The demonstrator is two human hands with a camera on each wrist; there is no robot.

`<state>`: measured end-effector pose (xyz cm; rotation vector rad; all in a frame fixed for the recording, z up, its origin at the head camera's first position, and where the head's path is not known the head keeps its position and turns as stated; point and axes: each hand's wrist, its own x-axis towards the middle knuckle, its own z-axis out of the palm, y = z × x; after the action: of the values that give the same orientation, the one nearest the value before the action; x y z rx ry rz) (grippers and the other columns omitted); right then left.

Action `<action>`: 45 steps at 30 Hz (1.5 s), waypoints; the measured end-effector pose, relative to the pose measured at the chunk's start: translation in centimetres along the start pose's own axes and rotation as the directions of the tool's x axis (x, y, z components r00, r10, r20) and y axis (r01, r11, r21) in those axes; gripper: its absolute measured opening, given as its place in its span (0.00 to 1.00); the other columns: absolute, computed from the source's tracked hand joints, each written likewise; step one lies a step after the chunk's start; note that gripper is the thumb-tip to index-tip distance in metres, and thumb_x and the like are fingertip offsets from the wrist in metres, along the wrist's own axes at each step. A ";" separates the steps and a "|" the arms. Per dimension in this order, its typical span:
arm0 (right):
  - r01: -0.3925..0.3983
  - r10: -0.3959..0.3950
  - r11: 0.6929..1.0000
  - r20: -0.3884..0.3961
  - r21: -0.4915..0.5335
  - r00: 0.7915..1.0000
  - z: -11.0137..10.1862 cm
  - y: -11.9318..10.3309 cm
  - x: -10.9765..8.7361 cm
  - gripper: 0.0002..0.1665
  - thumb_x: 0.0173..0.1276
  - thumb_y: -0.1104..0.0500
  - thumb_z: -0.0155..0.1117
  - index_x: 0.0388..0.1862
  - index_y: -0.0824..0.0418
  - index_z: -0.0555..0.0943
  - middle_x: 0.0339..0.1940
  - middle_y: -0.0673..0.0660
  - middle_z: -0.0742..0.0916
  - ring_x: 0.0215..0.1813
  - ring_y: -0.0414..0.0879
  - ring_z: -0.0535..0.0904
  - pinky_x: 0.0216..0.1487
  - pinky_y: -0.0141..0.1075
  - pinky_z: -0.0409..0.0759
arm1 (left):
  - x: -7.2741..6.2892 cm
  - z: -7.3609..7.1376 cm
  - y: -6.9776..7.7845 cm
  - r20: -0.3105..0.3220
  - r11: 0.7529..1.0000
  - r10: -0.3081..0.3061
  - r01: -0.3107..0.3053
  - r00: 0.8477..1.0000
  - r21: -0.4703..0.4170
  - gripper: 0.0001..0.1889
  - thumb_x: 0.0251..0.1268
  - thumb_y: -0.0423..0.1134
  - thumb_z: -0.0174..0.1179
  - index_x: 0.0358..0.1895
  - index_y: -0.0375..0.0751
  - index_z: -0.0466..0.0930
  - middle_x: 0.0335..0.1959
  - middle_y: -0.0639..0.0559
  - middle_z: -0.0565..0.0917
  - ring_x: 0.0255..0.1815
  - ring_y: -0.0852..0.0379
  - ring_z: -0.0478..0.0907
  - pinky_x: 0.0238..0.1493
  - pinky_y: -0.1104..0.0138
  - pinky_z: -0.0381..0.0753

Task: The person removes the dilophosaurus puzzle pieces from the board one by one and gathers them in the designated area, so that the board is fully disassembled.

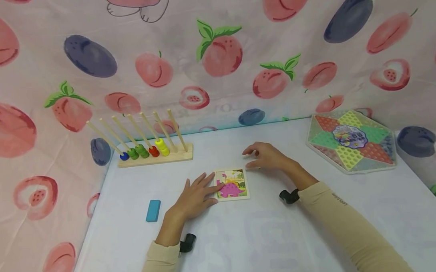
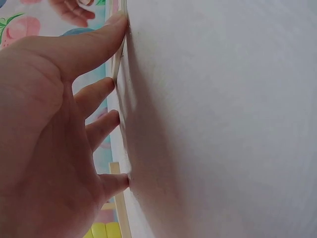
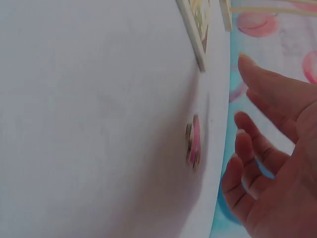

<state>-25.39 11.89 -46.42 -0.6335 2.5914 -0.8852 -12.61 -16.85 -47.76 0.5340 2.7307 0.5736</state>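
A square dinosaur puzzle with a pale frame lies flat on the white table. My left hand touches its left side with spread fingers, one of them lying over the picture. In the left wrist view the thumb meets the edge of the puzzle. Just past the puzzle's upper right corner is my right hand, fingers loosely bent and holding nothing. Below that hand, in the right wrist view, a small pink puzzle piece appears close to the tabletop; the head view does not show it clearly.
A wooden bead counter with upright rods and coloured beads stands at the back left. One blue block lies left of my left hand. The hexagonal star-patterned game board is at the back right. Fruit-printed cloth hangs behind the table.
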 end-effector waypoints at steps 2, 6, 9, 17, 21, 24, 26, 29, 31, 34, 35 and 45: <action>0.050 -0.050 0.999 0.023 0.013 0.998 0.3 -0.7 0.1 0.26 0.62 0.54 0.77 0.60 0.57 0.85 0.56 0.59 0.86 0.56 0.54 0.78 0.58 0.44 0.81 | 0.0 0.0 0.0 0.002 1.000 -0.003 0.003 1.000 0.005 0.28 0.71 0.52 0.62 0.73 0.66 0.71 0.85 0.55 0.56 0.87 0.43 0.46 0.79 0.28 0.42; 0.130 -0.130 0.991 0.070 0.010 0.989 1.0 -2.0 0.7 0.24 0.61 0.56 0.78 0.57 0.56 0.86 0.56 0.58 0.86 0.55 0.53 0.78 0.59 0.46 0.80 | 0.0 0.0 -0.1 0.000 1.000 0.001 -0.001 1.000 0.009 0.28 0.71 0.53 0.61 0.73 0.66 0.71 0.85 0.55 0.57 0.87 0.43 0.46 0.78 0.28 0.42; 0.170 -0.166 0.985 0.107 -0.030 0.980 1.7 -2.8 1.2 0.22 0.62 0.55 0.78 0.56 0.54 0.87 0.55 0.56 0.87 0.55 0.51 0.79 0.59 0.45 0.81 | 0.0 0.1 -0.1 -0.001 1.000 0.005 -0.005 1.000 0.004 0.28 0.71 0.53 0.62 0.73 0.66 0.71 0.85 0.54 0.57 0.87 0.42 0.46 0.78 0.27 0.42; 0.176 -0.153 0.978 0.187 -0.109 0.970 3.5 -4.2 1.9 0.20 0.64 0.52 0.76 0.55 0.51 0.88 0.56 0.54 0.86 0.58 0.49 0.80 0.64 0.46 0.81 | 0.1 0.2 -0.1 -0.006 1.000 0.002 -0.002 1.000 0.018 0.28 0.71 0.55 0.61 0.73 0.68 0.70 0.85 0.55 0.57 0.87 0.43 0.46 0.78 0.27 0.43; 0.155 -0.124 0.977 0.196 -0.146 0.973 4.2 -4.3 2.0 0.19 0.64 0.50 0.75 0.55 0.49 0.88 0.57 0.53 0.85 0.59 0.47 0.79 0.66 0.44 0.81 | 0.2 0.3 -0.1 -0.010 1.000 0.001 -0.001 1.000 0.025 0.28 0.70 0.55 0.61 0.73 0.68 0.71 0.84 0.55 0.58 0.87 0.43 0.47 0.78 0.27 0.43; 0.142 -0.112 0.977 0.186 -0.158 0.976 4.5 -4.4 2.0 0.19 0.65 0.50 0.75 0.54 0.49 0.89 0.56 0.52 0.85 0.57 0.46 0.79 0.65 0.44 0.81 | 0.2 0.2 -0.1 -0.013 1.000 0.001 -0.001 1.000 0.018 0.28 0.70 0.54 0.62 0.73 0.67 0.71 0.84 0.54 0.58 0.87 0.43 0.47 0.77 0.26 0.43; 0.138 -0.109 0.977 0.179 -0.160 0.978 4.5 -4.4 2.0 0.19 0.64 0.50 0.75 0.54 0.49 0.89 0.56 0.52 0.85 0.57 0.46 0.80 0.64 0.44 0.81 | 0.2 0.2 -0.1 -0.012 1.000 0.001 -0.001 1.000 0.015 0.28 0.70 0.54 0.62 0.73 0.67 0.71 0.84 0.54 0.58 0.87 0.43 0.47 0.77 0.26 0.43; 0.145 -0.115 0.976 0.181 -0.160 0.977 4.4 -4.6 1.9 0.17 0.64 0.51 0.75 0.52 0.49 0.90 0.56 0.53 0.85 0.57 0.48 0.80 0.64 0.44 0.82 | 0.2 0.2 -0.1 -0.014 1.000 0.000 0.000 1.000 0.019 0.28 0.70 0.54 0.63 0.73 0.67 0.71 0.84 0.54 0.58 0.87 0.43 0.47 0.77 0.26 0.43; 0.152 -0.122 0.975 0.183 -0.162 0.975 4.4 -4.7 1.9 0.16 0.64 0.51 0.75 0.51 0.50 0.90 0.56 0.54 0.85 0.58 0.48 0.80 0.65 0.45 0.81 | 0.2 0.2 -0.1 -0.016 1.000 0.001 0.000 1.000 0.022 0.28 0.70 0.54 0.63 0.73 0.67 0.71 0.84 0.54 0.59 0.87 0.43 0.48 0.77 0.26 0.44; 0.156 -0.127 0.976 0.180 -0.155 0.975 4.5 -4.7 1.9 0.14 0.64 0.52 0.76 0.49 0.51 0.91 0.56 0.54 0.85 0.59 0.50 0.80 0.67 0.47 0.80 | 0.2 0.1 0.0 -0.020 1.000 0.003 -0.002 1.000 0.016 0.28 0.70 0.53 0.63 0.72 0.66 0.72 0.84 0.54 0.59 0.87 0.42 0.48 0.77 0.26 0.44; 0.154 -0.126 0.977 0.178 -0.150 0.976 4.5 -4.7 1.9 0.14 0.64 0.53 0.76 0.48 0.51 0.91 0.56 0.54 0.85 0.60 0.50 0.80 0.68 0.47 0.80 | 0.2 0.1 0.0 -0.023 1.000 0.004 -0.004 1.000 0.011 0.28 0.70 0.53 0.63 0.72 0.66 0.72 0.84 0.54 0.59 0.87 0.42 0.49 0.77 0.26 0.44; 0.119 -0.100 0.986 0.162 -0.114 0.982 4.9 -4.9 1.9 0.11 0.65 0.56 0.75 0.47 0.54 0.89 0.55 0.53 0.84 0.60 0.48 0.80 0.70 0.44 0.79 | 0.3 0.1 0.3 -0.036 1.000 0.013 -0.014 0.999 -0.015 0.28 0.69 0.50 0.65 0.71 0.63 0.74 0.83 0.51 0.61 0.86 0.41 0.49 0.76 0.24 0.42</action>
<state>-23.36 5.07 -47.33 -0.8523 2.5036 -0.6808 -12.74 -16.48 -47.79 0.5437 2.7568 0.6121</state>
